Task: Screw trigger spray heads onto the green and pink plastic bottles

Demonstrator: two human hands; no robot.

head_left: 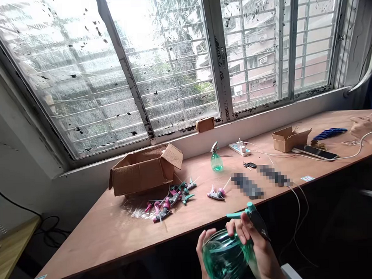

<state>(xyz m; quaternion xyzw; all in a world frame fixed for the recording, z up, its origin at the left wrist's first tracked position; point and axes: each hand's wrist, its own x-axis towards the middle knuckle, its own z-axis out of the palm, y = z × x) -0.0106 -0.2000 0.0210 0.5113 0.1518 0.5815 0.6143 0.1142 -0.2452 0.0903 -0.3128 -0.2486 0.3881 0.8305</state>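
Observation:
A clear green spray bottle [225, 257] is held tilted in front of the table's front edge, its neck to the right and its base to the left. My left hand [202, 241] cups the round body, fingers wrapped along the far side. Around the neck end, my right hand [260, 251] is closed, next to the dark spray head [257, 218] with its turquoise trigger and nozzle. Fingers hide the join between head and bottle. Beyond, a loose pink-and-grey spray head [217, 193] lies on the table.
Several spray heads [173, 197] lie piled by an open cardboard box [141, 172]. Another green spray bottle [217, 160] stands upright near the wall. A power strip [240, 148], keys [249, 165], small box [284, 139] and phone [317, 152] are farther right. Another person's hands [366, 125] rest at the far right.

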